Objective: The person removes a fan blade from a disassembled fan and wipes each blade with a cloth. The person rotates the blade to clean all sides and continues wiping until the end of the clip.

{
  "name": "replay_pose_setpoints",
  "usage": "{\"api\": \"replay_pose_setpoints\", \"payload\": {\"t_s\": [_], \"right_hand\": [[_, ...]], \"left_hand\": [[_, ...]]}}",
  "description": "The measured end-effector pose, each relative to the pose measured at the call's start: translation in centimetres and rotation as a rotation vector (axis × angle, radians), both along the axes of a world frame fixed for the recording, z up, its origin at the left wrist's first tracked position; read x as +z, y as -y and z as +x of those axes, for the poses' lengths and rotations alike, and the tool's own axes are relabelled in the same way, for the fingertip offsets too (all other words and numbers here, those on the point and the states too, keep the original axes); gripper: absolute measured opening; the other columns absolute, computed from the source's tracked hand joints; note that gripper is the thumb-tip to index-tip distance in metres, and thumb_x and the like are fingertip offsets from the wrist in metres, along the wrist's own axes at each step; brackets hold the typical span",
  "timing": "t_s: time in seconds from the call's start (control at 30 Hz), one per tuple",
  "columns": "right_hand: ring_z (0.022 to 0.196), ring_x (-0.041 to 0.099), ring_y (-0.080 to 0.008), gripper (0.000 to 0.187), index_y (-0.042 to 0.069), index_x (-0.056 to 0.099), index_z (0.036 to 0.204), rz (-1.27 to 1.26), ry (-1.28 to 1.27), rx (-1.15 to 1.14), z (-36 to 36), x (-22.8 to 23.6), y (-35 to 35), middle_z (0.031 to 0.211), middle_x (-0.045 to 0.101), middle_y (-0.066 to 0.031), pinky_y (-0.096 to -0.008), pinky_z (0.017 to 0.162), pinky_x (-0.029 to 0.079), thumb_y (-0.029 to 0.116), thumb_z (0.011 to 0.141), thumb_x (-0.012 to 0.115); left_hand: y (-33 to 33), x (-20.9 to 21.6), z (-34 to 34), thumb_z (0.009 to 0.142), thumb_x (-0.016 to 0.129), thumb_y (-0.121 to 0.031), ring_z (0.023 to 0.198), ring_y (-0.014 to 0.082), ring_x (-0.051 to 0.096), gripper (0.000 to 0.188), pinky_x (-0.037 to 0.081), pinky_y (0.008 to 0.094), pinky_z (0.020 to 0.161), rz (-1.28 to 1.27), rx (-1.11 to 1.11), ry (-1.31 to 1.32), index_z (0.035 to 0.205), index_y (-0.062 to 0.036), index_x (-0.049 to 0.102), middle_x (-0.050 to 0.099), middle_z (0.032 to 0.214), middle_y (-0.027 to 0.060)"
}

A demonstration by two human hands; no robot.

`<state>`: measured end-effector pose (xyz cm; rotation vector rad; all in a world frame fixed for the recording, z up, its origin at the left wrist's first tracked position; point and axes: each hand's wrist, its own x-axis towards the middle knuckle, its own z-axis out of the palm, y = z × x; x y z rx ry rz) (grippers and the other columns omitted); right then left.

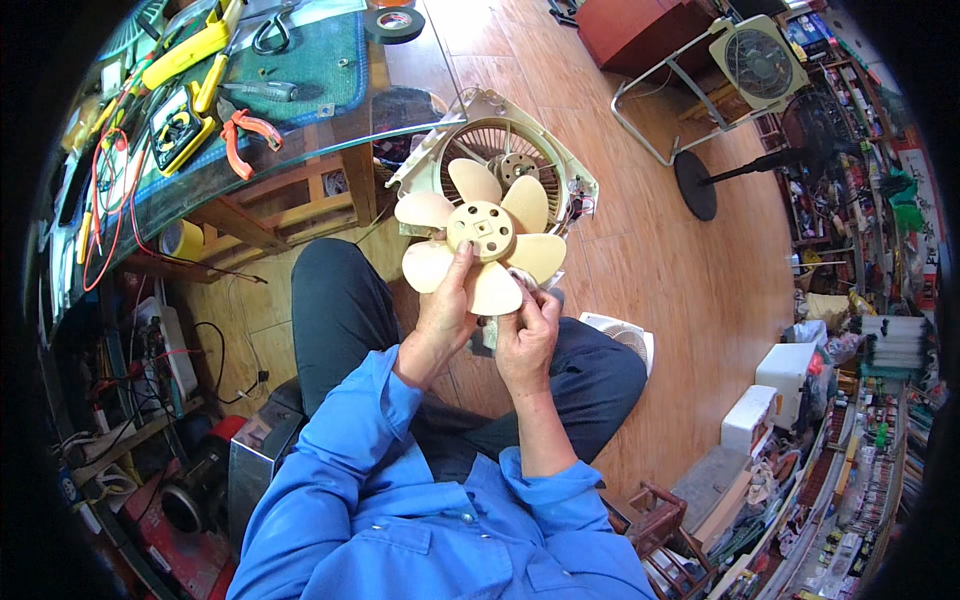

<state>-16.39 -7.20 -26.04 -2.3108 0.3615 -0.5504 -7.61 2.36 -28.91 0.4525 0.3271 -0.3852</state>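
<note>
A cream plastic fan blade [485, 232] with several rounded vanes and a holed round hub is held up over my lap, hub toward me. My left hand [442, 315] grips it from below, the thumb pressed on the hub and the other fingers hidden behind. My right hand [528, 340] is closed at the edge of the lowest vane, its fingertips partly hidden. Something pale, perhaps cloth, shows by those fingers, but I cannot make it out. Just beyond the blade, an opened fan housing [440, 140] with a round grille and exposed motor [517, 166] stands tilted.
On the glass-topped bench [300, 145] at left lie red-handled pliers [250, 138], a yellow multimeter [180, 130] and black tape [393, 24]. A white grille panel [622, 337] is on the floor by my right knee. A box fan [757, 62] and crowded shelves line the right.
</note>
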Motion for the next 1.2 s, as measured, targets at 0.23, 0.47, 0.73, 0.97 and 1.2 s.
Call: {"api": "replay_pose_setpoints", "payload": {"t_s": [0.23, 0.47, 0.73, 0.97, 1.2], "right_hand": [[0.128, 0.069, -0.0327, 0.037, 0.0, 0.072, 0.141, 0.33, 0.092, 0.099, 0.6, -2.9, 1.2, 0.14, 0.072, -0.0187, -0.044, 0.112, 0.054, 0.004, 0.104, 0.069], [0.099, 0.07, -0.0117, 0.027, -0.005, 0.075, 0.128, 0.68, -0.121, -0.172, -4.2, -0.8, 3.1, 0.113, 0.079, -0.007, -0.03, 0.086, 0.057, 0.01, 0.111, 0.061], [0.103, 0.072, -0.0413, 0.023, 0.004, 0.08, 0.12, -0.211, -0.066, 0.128, 0.4, 6.8, 1.4, 0.113, 0.077, -0.0195, -0.048, 0.094, 0.059, 0.013, 0.101, 0.07], [0.089, 0.077, -0.0441, 0.025, 0.001, 0.078, 0.111, 0.113, -0.602, 0.212, -1.7, 5.9, 2.4, 0.096, 0.077, -0.0268, -0.0504, 0.081, 0.06, 0.023, 0.102, 0.069], [0.103, 0.071, -0.0161, 0.033, -0.006, 0.072, 0.131, 0.386, 0.019, -0.227, -3.3, 12.2, 7.4, 0.117, 0.076, -0.0097, -0.034, 0.093, 0.058, 0.008, 0.107, 0.055]], "left_hand": [[1.6, -0.6, -1.6, 0.112, 0.071, -0.022, 0.128, 0.0242, 0.069, 0.053, 0.062, 0.04, 0.107, 0.219, 0.097, 0.152, 0.156, -0.0052, 0.047, 0.067, 0.143, 0.0144], [0.2, -0.4, 0.2, 0.113, 0.069, -0.019, 0.129, 0.0237, 0.068, 0.055, 0.061, 0.0401, 0.109, 0.156, 0.062, 0.261, 0.159, -0.0052, 0.042, 0.066, 0.142, 0.0142], [-0.1, 0.6, -1.5, 0.111, 0.072, -0.017, 0.126, 0.021, 0.067, 0.057, 0.058, 0.0367, 0.105, 0.479, -0.05, 0.537, 0.158, -0.004, 0.042, 0.066, 0.138, 0.0132], [-1.1, -0.2, 1.4, 0.11, 0.072, -0.015, 0.132, 0.0244, 0.065, 0.059, 0.06, 0.0403, 0.108, 0.295, 0.055, 0.35, 0.159, -0.0039, 0.041, 0.063, 0.144, 0.0159], [-1.5, 1.2, 1.4, 0.112, 0.071, -0.025, 0.139, 0.0297, 0.062, 0.067, 0.058, 0.0468, 0.115, 0.167, -0.111, 0.272, 0.164, -0.0024, 0.036, 0.06, 0.151, 0.0187]]}}
